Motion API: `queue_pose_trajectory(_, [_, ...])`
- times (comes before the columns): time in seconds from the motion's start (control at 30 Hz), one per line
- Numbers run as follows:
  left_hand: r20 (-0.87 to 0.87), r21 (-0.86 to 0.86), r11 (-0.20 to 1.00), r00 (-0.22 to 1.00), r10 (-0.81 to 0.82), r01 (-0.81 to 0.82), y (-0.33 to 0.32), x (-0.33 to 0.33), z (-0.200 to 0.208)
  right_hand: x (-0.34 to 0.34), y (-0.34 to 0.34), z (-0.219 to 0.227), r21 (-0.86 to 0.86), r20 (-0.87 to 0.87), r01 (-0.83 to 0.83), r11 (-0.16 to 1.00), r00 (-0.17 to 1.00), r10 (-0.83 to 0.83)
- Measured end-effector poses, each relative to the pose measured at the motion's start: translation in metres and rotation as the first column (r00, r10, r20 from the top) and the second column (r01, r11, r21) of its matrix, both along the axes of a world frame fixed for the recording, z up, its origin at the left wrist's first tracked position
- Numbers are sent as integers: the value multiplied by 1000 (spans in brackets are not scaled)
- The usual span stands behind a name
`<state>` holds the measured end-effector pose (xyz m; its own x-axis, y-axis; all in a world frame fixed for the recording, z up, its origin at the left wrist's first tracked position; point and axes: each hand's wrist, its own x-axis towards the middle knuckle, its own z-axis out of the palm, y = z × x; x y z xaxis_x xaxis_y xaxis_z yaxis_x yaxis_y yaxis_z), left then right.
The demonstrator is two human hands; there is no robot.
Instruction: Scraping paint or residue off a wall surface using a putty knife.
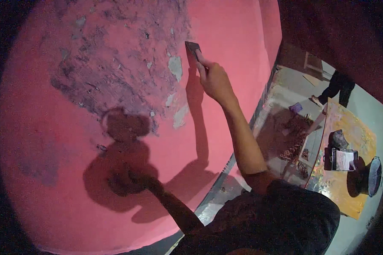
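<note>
My right hand (pixel 218 81) grips a putty knife (pixel 192 46) by its handle. The dark, flat blade is held up at the edge of a rough patch (pixel 115 55) on the pink wall (pixel 230 25). That patch is purple-grey and streaky, with bare light-grey spots (pixel 175 68) along its right side. My left hand (pixel 125 180) is lower down and to the left, within the shadow my body casts on the wall. Its fingers blend into the dark, so whether it holds anything does not show.
To the right stands a paint-stained, yellowish table (pixel 349 114) bearing a dark box with a pale top (pixel 344 160), a crumpled dark lump (pixel 338 139) and a round bucket (pixel 374 176). Beyond it are another person's dark-trousered legs (pixel 338 87). Debris (pixel 291 153) litters the floor beside the wall.
</note>
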<state>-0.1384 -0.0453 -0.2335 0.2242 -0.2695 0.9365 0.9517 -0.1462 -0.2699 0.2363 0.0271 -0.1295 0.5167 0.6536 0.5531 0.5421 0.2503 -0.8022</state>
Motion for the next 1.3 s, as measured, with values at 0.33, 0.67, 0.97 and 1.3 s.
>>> queue_pose_trajectory(0.33, [-29,-46,998,999,-31,30,-16,-3,-12,45,32,9,80,53,57,995,997,-62])
queue_pose_trajectory(0.67, [-57,-51,998,997,-43,40,-24,-11,-14,40,20,15,32,24,11,999,1000,-12])
queue_pose_trajectory(0.97, [-56,-29,996,995,-83,82,-12,-7,-12,39,27,27,95,56,7,995,998,-13])
queue_pose_trajectory(1.3, [-93,18,992,988,-122,124,6,-7,2,30,30,27,-25,89,26,999,996,-23])
